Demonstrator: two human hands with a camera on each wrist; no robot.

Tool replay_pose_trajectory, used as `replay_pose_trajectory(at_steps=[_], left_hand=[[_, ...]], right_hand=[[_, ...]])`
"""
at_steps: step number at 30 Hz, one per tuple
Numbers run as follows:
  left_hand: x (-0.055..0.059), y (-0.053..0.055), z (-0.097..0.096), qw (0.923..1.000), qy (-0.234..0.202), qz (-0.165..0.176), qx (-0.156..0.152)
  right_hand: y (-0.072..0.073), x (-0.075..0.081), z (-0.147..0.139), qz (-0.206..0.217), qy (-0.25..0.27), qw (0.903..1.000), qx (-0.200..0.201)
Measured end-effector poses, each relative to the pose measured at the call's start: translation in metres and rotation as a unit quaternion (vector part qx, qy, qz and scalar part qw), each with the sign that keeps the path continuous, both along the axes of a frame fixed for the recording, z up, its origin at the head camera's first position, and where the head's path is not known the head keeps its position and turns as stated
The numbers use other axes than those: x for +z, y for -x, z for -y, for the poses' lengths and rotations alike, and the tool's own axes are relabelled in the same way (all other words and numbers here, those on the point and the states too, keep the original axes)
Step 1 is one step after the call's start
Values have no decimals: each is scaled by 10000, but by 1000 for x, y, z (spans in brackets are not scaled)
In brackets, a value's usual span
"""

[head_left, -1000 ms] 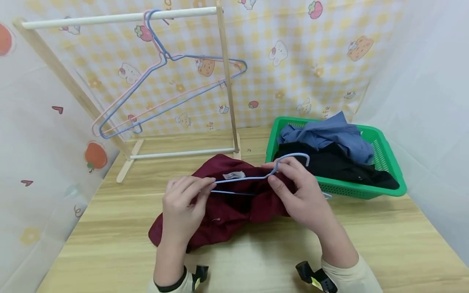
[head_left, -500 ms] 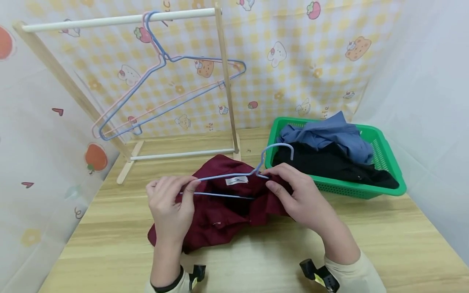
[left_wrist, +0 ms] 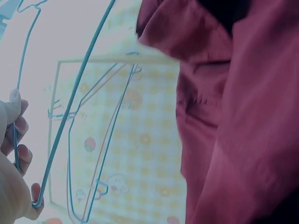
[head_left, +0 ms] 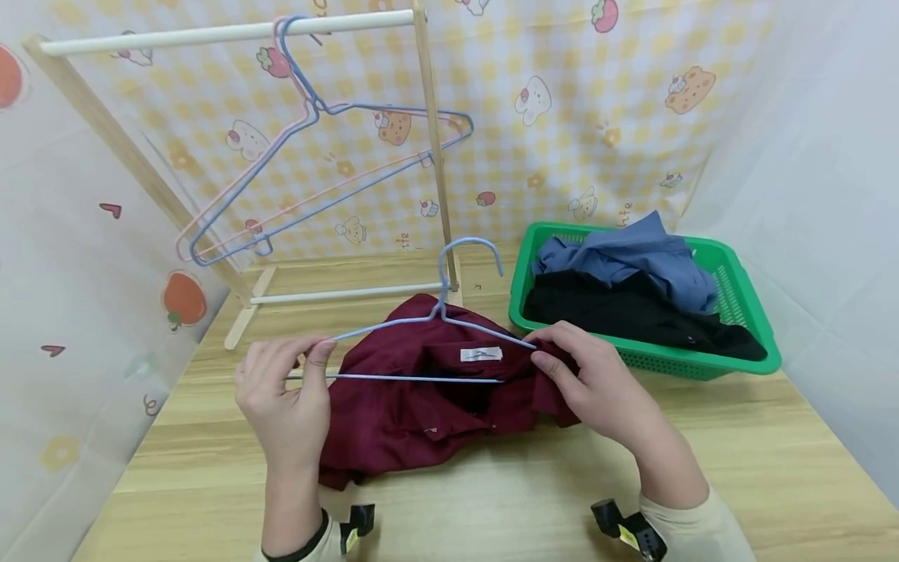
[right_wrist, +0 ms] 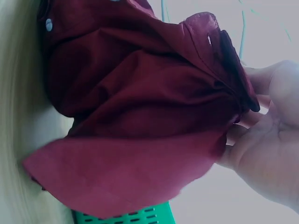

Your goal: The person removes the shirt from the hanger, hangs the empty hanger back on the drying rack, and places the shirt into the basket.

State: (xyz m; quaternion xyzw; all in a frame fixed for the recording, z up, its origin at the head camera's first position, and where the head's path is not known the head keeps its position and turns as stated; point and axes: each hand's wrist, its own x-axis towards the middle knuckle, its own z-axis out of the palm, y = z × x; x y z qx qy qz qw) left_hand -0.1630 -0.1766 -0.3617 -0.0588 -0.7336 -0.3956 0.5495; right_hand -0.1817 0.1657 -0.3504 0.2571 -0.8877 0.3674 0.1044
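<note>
A light blue clothes hanger (head_left: 402,321) lies over a maroon shirt (head_left: 414,414), its hook up toward the rack. My left hand (head_left: 284,398) grips the hanger's left end, and in the left wrist view the fingers curl round the blue wire (left_wrist: 70,100). With thumb and fingers, my right hand (head_left: 597,382) pinches the shirt near its collar, right where the hanger's right arm goes into the cloth. That end of the hanger is hidden inside the shirt. A white label (head_left: 481,354) shows at the neck. In the right wrist view the cloth hangs from the fingers.
A wooden rack with a white rail (head_left: 211,35) stands at the back left, with a blue hanger (head_left: 256,173) and a pink hanger (head_left: 228,190) on it. At the right, a green basket (head_left: 755,320) holds blue cloth (head_left: 646,261) and black cloth (head_left: 618,304).
The hanger has slid left, its hook moving from the basket's front edge to before the rack's right foot. My left hand has moved left with it; my right hand has shifted slightly right.
</note>
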Motion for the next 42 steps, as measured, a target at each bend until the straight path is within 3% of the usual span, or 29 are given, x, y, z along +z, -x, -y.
replay_pose_trajectory(at_steps=[8, 17, 21, 24, 28, 32, 35, 38, 42], left_hand=[[2, -7, 19, 9990, -276, 98, 332], [6, -15, 36, 9972, -722, -16, 199], [10, -19, 43, 9932, -1102, -145, 345], [12, -20, 47, 9900, -1305, -231, 491], [13, -21, 50, 9855, -1540, -194, 680], [11, -22, 50, 9817, -1735, -164, 769], [10, -22, 50, 9812, -1760, -153, 773], [9, -22, 51, 9806, -1783, -146, 799], [9, -22, 53, 9775, -1895, -104, 917]], right_hand=[[1, -2, -8, 342, -136, 9990, -244], [0, 1, -18, 969, -185, 9939, -504], [3, -3, -24, 906, -453, 9927, -655], [5, -9, -25, 1000, -804, 9904, -507], [8, -22, -19, 1512, -1401, 9785, -55], [9, -37, -10, 2151, -1995, 9560, 86], [9, -45, -6, 2384, -2249, 9448, 34], [9, -46, -4, 2397, -2354, 9419, 39], [10, -32, -5, 2263, -2318, 9460, 115]])
